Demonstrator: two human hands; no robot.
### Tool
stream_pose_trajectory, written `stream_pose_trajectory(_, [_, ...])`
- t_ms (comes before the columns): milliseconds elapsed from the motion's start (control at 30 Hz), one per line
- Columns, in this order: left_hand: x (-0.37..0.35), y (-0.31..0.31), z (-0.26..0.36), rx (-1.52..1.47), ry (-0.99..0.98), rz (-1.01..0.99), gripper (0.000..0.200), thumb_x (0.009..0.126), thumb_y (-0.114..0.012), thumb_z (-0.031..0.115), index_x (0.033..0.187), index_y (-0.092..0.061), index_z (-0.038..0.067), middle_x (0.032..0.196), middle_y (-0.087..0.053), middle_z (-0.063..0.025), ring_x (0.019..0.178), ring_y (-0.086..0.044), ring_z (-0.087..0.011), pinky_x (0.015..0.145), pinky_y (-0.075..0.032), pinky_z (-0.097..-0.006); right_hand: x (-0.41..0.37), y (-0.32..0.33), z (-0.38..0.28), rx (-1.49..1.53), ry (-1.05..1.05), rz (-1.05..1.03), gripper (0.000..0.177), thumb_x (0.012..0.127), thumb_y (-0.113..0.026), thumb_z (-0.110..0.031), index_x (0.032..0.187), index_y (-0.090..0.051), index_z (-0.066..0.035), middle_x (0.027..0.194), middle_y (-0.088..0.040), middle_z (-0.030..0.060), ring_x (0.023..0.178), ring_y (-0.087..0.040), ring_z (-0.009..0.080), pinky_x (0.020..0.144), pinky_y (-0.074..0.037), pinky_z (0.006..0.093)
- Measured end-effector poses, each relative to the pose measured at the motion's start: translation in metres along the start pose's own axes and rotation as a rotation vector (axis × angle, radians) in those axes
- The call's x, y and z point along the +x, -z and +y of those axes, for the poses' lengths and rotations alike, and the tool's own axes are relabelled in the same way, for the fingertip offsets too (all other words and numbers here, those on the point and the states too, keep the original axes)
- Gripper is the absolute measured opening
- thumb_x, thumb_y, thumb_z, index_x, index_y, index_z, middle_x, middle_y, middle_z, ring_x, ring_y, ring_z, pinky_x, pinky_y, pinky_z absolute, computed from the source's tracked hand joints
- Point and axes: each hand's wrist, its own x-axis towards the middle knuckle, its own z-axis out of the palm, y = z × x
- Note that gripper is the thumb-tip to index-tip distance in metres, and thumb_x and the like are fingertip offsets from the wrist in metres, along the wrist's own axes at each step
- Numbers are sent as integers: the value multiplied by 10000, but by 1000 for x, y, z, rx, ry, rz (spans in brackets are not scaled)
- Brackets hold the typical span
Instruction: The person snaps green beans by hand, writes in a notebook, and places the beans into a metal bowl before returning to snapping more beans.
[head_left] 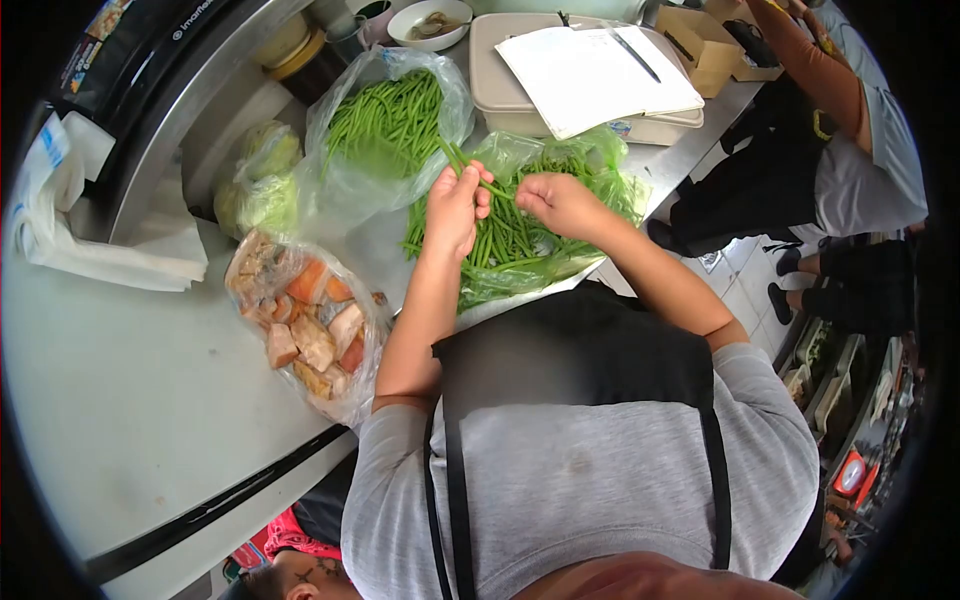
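Observation:
My left hand [459, 208] is closed around a few green beans [452, 154], whose ends stick out past the thumb and toward the right. Close beside it, my right hand [563, 204] has its fingers curled in a pinch near the bean tips; what sits between them is hidden. Below both hands lies an opened clear plastic bag [600, 150] with a loose heap of green beans [492, 243]. Beyond my left hand stands another clear bag [455, 88], filled with green beans [385, 122].
To the left are a bag of orange and tan chunks [312, 335], a wrapped pale green vegetable [262, 180] and a white plastic bag [120, 245]. Behind stand a lidded container [490, 75] carrying an open notebook [580, 85] and pen, plus a bowl [405, 22]. People stand at right.

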Motion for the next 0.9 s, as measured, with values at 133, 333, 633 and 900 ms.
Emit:
stream_pose_trajectory(133, [1, 9, -4, -181, 45, -14, 46, 857, -432, 102, 872, -456, 66, 785, -498, -53, 593, -438, -105, 470, -348, -207, 7, -5, -8, 479, -112, 195, 196, 809, -510, -192, 721, -523, -18, 630, -541, 102, 590, -526, 219, 581, -424, 334])
stream_pose_trajectory(333, [3, 23, -18, -145, 19, 165, 73, 831, -489, 149, 841, -450, 88, 695, -459, -27, 595, -437, -118, 501, -354, -234, 16, -4, -11, -51, -228, -70, 233, 796, -514, -280, 769, -564, -54, 699, -583, 130, 663, -563, 284, 593, -444, 358])
stream_pose_trajectory(633, [10, 36, -40, 1088, -290, -58, 240, 771, -563, 204, 919, -574, 15, 826, -597, -178, 755, -571, -304, 677, -438, -345, 7, -29, 16, -673, -71, -96, 182, 750, -507, -220, 752, -562, -47, 744, -591, 143, 693, -583, 292, 609, -466, 381])
stream_pose_trajectory(900, [9, -5, -24, 806, -179, -194, 179, 821, -512, 177, 906, -557, 27, 672, -526, -38, 546, -467, -105, 513, -388, -235, 15, 9, -8, 225, -16, 204, 148, 799, -511, -153, 765, -522, -9, 671, -563, 125, 583, -550, 212, 577, -449, 316])
